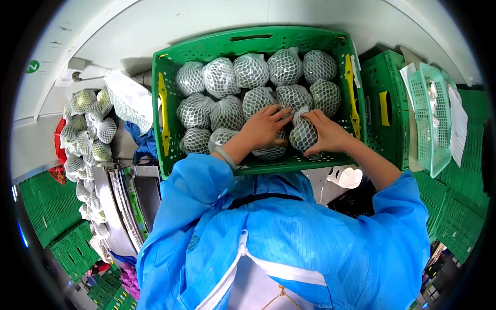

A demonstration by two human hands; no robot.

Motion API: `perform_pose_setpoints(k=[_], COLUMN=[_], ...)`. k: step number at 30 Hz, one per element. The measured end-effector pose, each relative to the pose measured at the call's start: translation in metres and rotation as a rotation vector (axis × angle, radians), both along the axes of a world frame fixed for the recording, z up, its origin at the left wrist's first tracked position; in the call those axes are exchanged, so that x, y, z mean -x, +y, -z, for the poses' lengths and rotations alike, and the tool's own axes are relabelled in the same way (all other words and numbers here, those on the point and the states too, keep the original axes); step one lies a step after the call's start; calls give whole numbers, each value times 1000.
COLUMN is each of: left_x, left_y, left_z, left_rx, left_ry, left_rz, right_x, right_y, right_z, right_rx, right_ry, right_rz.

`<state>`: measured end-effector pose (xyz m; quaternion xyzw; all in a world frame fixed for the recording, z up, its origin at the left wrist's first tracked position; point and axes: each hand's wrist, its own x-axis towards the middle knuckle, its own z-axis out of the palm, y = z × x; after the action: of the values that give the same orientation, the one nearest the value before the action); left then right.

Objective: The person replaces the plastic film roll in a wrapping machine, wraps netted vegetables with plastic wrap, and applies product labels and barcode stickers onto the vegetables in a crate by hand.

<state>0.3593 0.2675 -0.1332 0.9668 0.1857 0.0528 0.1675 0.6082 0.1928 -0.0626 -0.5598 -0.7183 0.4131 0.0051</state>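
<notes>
1. A green perforated crate (248,35) stands in front of the person, filled with round produce in white foam nets; two rows of five line its far part, and a near row is partly hidden by the left forearm.
2. The right hand (328,133) grips one netted ball (303,138), fingers bent over its far side and thumb against its near side. This ball sits by the crate's near edge, towards the near right corner, its net gathered to a tuft on top.
3. The left hand (264,127) lies over the netted produce just left of that ball, fingers slightly bent and pointing right. Whether they grip anything, I cannot tell.
4. Yellow handle pieces (163,113) mark the crate's left and right edges.
5. Beyond the right edge are another green crate (382,132) and a mint-green basket (431,150).
6. Beyond the left edge, a blue cloth (142,142) lies near the crate; farther left is a heap of netted produce (85,139).
</notes>
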Motion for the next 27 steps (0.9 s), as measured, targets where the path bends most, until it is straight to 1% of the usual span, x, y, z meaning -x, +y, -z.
perform_pose_setpoints(k=[2, 3, 6, 7, 8, 10, 11, 12, 13, 14, 15, 16, 17, 18, 19, 20, 21, 22, 23, 24, 25, 26, 27], left_x=[-3, -4, -2, -1, -2, -5, -8, -10, -16, -22, -14, -11, 4, 12, 39, 71, 119, 157, 197, 237, 280, 312, 338], left_y=[1, 1, 4, 6, 6, 4, 4, 8, 11, 10, 5, -5, -7, -5, -13, -25, -36, -49, -63, -79, -106, -130, -151], left_z=[0, 0, -2, 0, 4, 10, 10, 19, 23, 46, 51, 46, 13, -4, -27, -59, -115, -155, -188, -225, -263, -285, -305], left_rx=[82, 98, 129, 118, 108, 152, 180, 237, 231, 184, -4, 95, 100, 194, 313, 598, 811, 776, 837, 746, 682, 463, 358], left_ry=[6, 11, 5, 11, 16, 13, -3, -93, 3, -125, -440, -315, -182, -175, -413, -622, -667, -828, -1119, -1302, -1410, -1523, -1535], left_rz=[-17, -20, -29, -30, -32, -33, -48, -16, 39, 5, -29, -76, -96, -91, -99, -55, -158, -252, -276, -309, -282, -155, 1], right_x=[4, -4, -16, -7, -1, 10, 6, 6, 8, -1, 8, 15, 19, 13, 20, 36, 68, 112, 161, 211, 256, 280, 328], right_y=[3, 4, 17, 22, 19, 9, -1, -8, -10, -6, -3, -2, 6, 12, 20, 20, 26, 28, 32, 34, 31, 32, 29], right_z=[-7, 4, 6, -1, 1, 21, 40, 46, 38, 49, 40, 35, 34, 42, 39, 32, 6, -34, -67, -83, -91, -71, -90], right_rx=[-1, -38, 27, 53, 4, -108, -145, -126, -171, -149, -159, -106, -25, -215, -149, -80, -140, -181, -241, -236, -217, -699, -579], right_ry=[5, 95, 93, 47, -8, -102, -248, -253, -309, -274, -317, -370, -476, -425, -633, -835, -759, -690, -620, -359, 89, 7, -54], right_rz=[14, -17, -123, -120, -138, -209, -232, -160, -192, -182, -247, -265, -273, -346, -380, -382, -411, -433, -444, -237, -191, -438, -570])
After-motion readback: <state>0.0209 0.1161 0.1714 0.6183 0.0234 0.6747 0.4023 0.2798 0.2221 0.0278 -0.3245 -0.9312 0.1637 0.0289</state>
